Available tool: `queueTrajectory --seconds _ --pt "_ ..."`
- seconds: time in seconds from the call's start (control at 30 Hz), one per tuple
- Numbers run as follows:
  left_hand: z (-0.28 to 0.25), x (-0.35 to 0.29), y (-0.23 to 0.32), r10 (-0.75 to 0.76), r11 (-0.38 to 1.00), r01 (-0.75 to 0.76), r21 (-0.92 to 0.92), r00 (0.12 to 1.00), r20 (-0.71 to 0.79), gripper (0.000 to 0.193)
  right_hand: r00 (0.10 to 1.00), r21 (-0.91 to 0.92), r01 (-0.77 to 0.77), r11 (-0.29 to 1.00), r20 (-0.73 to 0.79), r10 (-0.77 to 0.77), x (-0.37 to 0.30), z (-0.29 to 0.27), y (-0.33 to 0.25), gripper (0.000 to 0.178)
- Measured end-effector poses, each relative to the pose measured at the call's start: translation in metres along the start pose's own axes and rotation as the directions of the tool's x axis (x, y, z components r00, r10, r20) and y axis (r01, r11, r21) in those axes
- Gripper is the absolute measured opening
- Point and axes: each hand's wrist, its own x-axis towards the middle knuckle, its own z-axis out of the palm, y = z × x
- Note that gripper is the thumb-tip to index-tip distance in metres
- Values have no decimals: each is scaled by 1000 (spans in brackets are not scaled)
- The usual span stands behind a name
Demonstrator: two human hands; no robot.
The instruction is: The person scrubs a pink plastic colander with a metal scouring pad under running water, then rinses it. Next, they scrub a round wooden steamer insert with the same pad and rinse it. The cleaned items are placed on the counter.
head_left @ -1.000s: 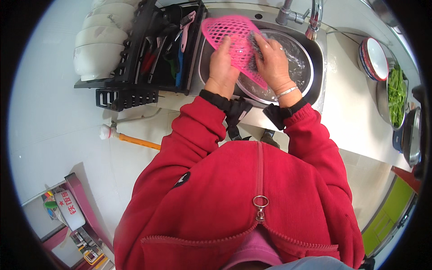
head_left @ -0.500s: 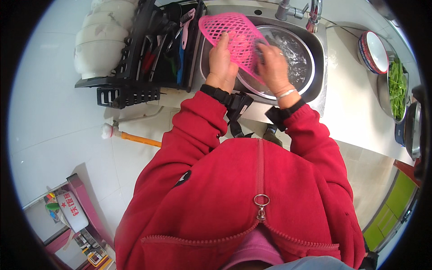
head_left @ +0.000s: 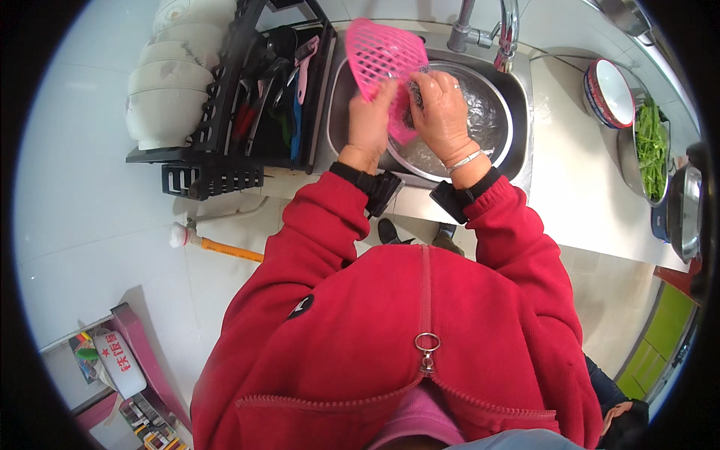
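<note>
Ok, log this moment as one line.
left hand: holds pink basket | right hand: holds scrubber against basket | basin: in sink, water inside

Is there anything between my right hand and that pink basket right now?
Yes: a grey scouring pad in your right hand sits between its fingers and the pink basket. Nothing visible separates your left hand from the basket.

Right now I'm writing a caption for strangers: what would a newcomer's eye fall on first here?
Probably the bright red jacket, filling the lower middle. Next, above it at the sink, the left hand grips a pink lattice basket while the right hand holds a grey scrubber against it. Bright leafy greens stand out at the far right.
</note>
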Motion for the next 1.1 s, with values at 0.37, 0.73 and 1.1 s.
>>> queueTrajectory --seconds 0.37,0.73,1.1 --pt "-49 0 9 -19 955 56 -291 991 129 16 830 -273 -306 912 394 396 -32 22 117 16" --pt "-75 -5 -2 -47 952 37 -304 999 -25 19 309 -357 -42 933 883 352 -86 82 188 28" --pt "-59 13 -19 -296 955 295 25 951 87 18 846 111 -504 857 266 463 -7 -29 80 49"
